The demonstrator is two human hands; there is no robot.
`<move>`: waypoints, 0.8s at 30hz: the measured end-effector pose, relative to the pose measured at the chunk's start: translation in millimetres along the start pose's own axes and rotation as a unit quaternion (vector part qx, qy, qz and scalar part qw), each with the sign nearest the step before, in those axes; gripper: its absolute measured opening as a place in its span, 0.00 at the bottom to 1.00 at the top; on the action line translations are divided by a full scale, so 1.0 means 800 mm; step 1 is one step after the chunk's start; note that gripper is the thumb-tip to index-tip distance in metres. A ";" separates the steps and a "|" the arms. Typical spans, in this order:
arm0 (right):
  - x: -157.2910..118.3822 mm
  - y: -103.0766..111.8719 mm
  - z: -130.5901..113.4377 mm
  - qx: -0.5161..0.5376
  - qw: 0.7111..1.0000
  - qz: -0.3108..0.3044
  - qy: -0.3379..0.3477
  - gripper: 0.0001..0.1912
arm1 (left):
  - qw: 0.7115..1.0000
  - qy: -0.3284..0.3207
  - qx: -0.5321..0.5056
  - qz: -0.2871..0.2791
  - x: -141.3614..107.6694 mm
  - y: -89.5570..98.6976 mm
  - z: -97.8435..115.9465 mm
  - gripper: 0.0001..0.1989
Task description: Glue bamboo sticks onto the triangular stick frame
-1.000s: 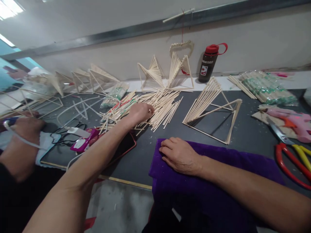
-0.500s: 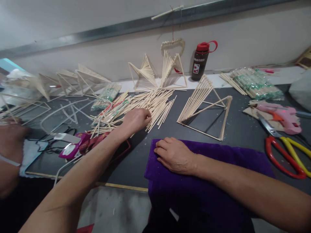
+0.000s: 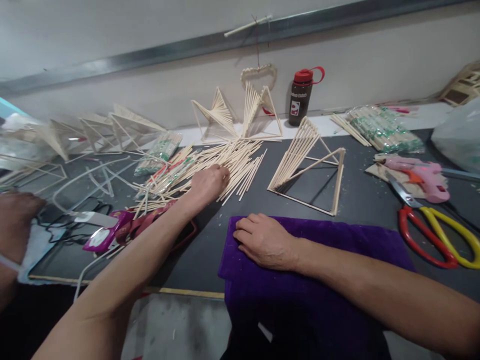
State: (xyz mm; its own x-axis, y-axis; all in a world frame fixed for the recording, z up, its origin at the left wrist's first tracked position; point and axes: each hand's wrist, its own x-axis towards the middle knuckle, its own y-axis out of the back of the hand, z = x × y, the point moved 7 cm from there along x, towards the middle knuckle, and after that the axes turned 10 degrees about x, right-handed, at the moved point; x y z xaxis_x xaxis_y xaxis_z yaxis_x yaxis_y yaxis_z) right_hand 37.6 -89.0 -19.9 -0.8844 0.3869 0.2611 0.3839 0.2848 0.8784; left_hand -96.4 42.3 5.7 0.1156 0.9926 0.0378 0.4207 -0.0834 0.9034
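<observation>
Loose sticks (image 3: 242, 170), one heap, fanned across the middle of the dark table (image 3: 212, 255), ahead of you. Your left hand (image 3: 210, 184), set over the near side of the heap, fingers curled in toward the palm; you cannot tell from this view whether they pinch a stick. Your right hand (image 3: 264, 242), palm down on the purple cloth (image 3: 348, 237) at the table's near edge, fingers loosely bent and resting on the fabric, clasped round no visible item. Right of the heap, just beyond the cloth: one stick frame (image 3: 294, 152), upright, slanted slats along its left side. Left of the heap, touching its edge: one clear packet (image 3: 159, 150) of sticks. Under and beside your left forearm: a maroon strap (image 3: 140, 222) and a purple device (image 3: 122, 220). Behind the heap, near the wall: two twisted models (image 3: 219, 112), side by side; right of them, one dark bottle (image 3: 300, 102), red-capped, upright. Farther right: a second packet (image 3: 386, 129); nearer you, a pink glue gun (image 3: 423, 175) and scissors (image 3: 412, 202), handles red and yellow, spread toward you. Far left: another person's hand (image 3: 17, 215), blurred.
</observation>
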 end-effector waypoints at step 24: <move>0.000 0.000 0.001 -0.012 1.000 0.002 -0.002 0.13 | 0.997 -0.014 -0.055 -0.046 -0.024 -0.009 0.030 0.16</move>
State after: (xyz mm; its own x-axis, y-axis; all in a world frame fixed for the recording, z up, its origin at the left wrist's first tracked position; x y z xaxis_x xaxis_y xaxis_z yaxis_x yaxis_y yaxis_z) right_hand 37.6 -87.8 -20.2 -0.8821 0.3908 0.2631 0.3809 0.2631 0.8864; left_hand -79.7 21.7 -11.7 0.1068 0.9925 -0.0588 0.3297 0.0205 0.9439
